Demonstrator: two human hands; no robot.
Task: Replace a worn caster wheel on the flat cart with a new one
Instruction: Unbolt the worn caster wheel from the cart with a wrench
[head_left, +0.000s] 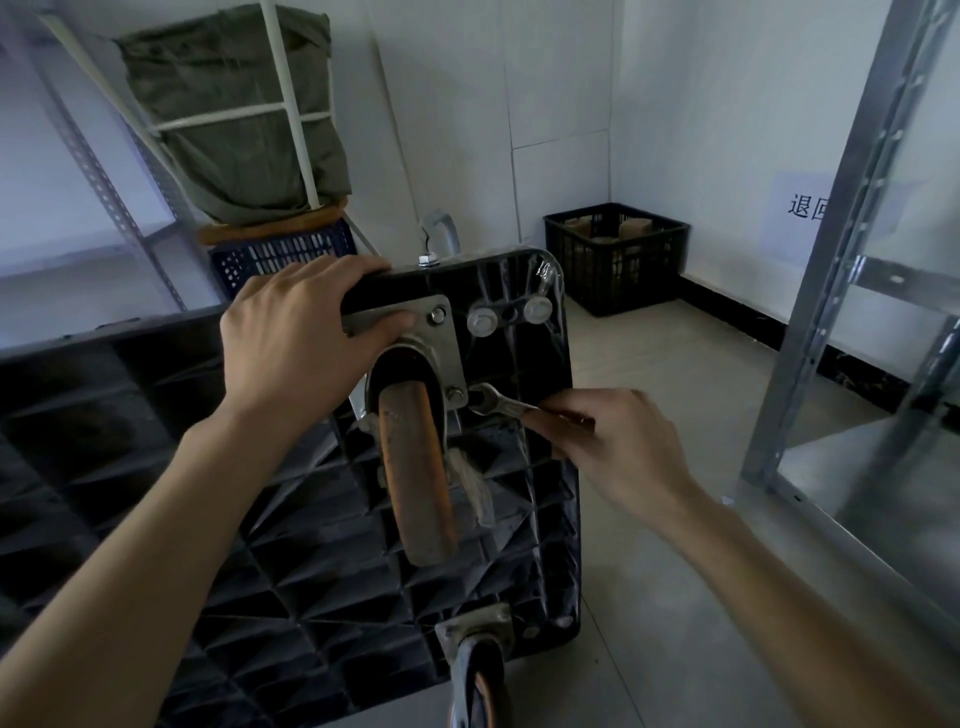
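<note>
- Nearest the lens, both bare forearms reach in from the bottom corners toward the upturned flat cart (291, 597), whose ribbed black underside faces the camera and fills the lower left.
- Grey metal shelving (852, 218) stands at the right edge, and more slotted-angle shelving at the left.
- Behind the cart, a green sack (234, 119) sits on top of a blue crate (283, 254).
- Farther back, a black crate (618, 254) rests on the floor in the corner.
- Bolted near the cart's far right corner, the worn caster wheel (418, 478) has an orange, scuffed tread that points toward the camera; its steel mounting plate (436, 343) lies flat against the cart.
- A second caster (478, 670) shows at the bottom edge, partly cut off.
- The left hand (306, 338) grips the cart's far edge, fingers curled over it and onto the plate.
- The right hand (618, 447) pinches the handle of a small open-end wrench (501, 404).
- The wrench's head sits at the plate's lower right bolt (456, 395); whether it is seated on the nut cannot be told.
</note>
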